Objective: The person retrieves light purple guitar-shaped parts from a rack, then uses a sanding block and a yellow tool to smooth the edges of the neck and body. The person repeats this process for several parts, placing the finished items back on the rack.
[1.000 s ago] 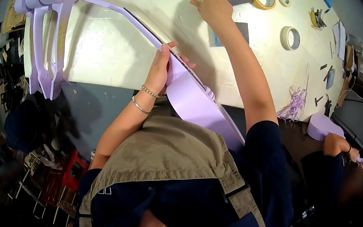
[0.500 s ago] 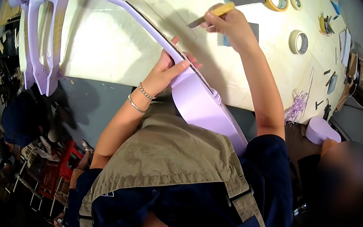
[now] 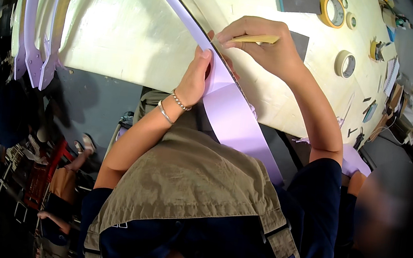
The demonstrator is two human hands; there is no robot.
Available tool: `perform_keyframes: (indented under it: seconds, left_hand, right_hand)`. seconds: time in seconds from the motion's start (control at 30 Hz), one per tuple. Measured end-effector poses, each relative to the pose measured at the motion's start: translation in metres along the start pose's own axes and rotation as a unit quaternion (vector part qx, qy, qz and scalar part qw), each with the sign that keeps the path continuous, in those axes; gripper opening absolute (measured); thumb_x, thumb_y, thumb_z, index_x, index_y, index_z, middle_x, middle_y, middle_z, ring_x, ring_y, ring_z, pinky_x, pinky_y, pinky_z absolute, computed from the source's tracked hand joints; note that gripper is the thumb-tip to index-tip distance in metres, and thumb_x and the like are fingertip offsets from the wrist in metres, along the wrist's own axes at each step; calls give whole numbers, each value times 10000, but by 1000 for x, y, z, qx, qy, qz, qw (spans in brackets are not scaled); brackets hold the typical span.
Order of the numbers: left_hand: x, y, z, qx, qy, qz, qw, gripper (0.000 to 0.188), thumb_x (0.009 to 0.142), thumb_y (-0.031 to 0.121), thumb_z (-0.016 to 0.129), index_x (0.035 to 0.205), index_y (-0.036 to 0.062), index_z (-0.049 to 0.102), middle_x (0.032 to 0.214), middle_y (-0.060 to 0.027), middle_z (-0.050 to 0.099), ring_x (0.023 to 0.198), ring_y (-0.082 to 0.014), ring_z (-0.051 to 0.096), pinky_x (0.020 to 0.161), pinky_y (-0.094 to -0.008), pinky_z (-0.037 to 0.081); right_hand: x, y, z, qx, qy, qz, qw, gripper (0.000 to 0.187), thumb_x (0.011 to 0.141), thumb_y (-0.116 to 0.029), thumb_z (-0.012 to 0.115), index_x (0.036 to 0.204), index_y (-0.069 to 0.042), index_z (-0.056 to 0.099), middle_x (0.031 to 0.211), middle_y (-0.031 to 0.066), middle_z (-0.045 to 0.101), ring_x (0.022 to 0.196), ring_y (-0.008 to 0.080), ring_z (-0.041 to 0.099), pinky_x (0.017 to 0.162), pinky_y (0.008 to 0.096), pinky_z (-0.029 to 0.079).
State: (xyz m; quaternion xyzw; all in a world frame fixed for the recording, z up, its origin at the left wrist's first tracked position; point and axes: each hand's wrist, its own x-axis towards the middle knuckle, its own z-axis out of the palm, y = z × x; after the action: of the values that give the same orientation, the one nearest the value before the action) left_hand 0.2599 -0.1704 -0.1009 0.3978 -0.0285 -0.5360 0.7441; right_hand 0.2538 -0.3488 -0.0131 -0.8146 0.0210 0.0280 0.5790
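A pale lavender guitar (image 3: pixel 233 117) lies on its side across my lap, its neck slanting up and left over the table. My left hand (image 3: pixel 195 73), with two bracelets at the wrist, is wrapped around the neck close to the body, thumb on the near side and fingertips showing beyond. In my right hand (image 3: pixel 273 47) is a yellow-handled knife (image 3: pixel 256 39), gripped like a pen. Its tip end comes down at the dark fretboard edge beside my left fingers. The blade is hidden by my right fingers, so contact with the fretboard is unclear.
Several lavender guitar necks (image 3: pixel 34 41) hang over the table's left edge. On the pale table (image 3: pixel 124 41) are a yellow tape roll (image 3: pixel 332 11), a cream tape roll (image 3: pixel 345 64) and grey sheets (image 3: pixel 299 45). A person's hand (image 3: pixel 357 182) at right touches another lavender piece (image 3: pixel 352 160).
My right hand has brought the knife down and closer, from over the table to the fretboard by my left hand. The view has shifted, and the guitar sits slightly lower right.
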Motion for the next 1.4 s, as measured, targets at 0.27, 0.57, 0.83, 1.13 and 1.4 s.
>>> perform_keyframes:
  seconds: [0.27,0.57,0.83,1.13,1.4]
  left_hand:
    - [0,6,10,-28,36,-11,999,627,904,591,191,902,24,460,857,-125,547,810,-281,600,753,-400,500]
    - [0,5,9,-7,17,26,1000,762,909,586,175,1383,7,28,836,-121,550,772,-261,607,763,-384,495]
    - [1,5,6,30,18,36,999,794,911,583,196,1392,-12,-14,823,-111,555,769,-246,613,751,-355,495]
    - [3,1,2,56,22,39,997,836,902,595,233,1390,-34,-22,824,-102,556,765,-233,608,746,-343,492]
    - [2,0,1,59,20,43,997,817,911,575,237,1387,-41,-9,833,-105,550,776,-244,613,741,-345,492]
  right_hand:
    - [22,7,2,-19,-38,-8,999,83,730,0,675,812,-7,666,817,65,665,755,164,634,671,253,513]
    - [69,18,15,-5,46,22,999,103,773,-12,647,865,-22,691,865,39,665,773,117,612,708,226,500]
    - [121,22,17,36,28,-3,999,66,760,38,634,809,4,662,746,44,634,689,92,557,624,220,452]
    - [130,25,20,66,10,33,997,49,754,36,645,779,3,671,723,30,639,667,83,550,627,221,449]
    - [127,22,17,35,-9,30,999,59,757,44,640,785,4,672,736,37,643,673,87,559,634,220,454]
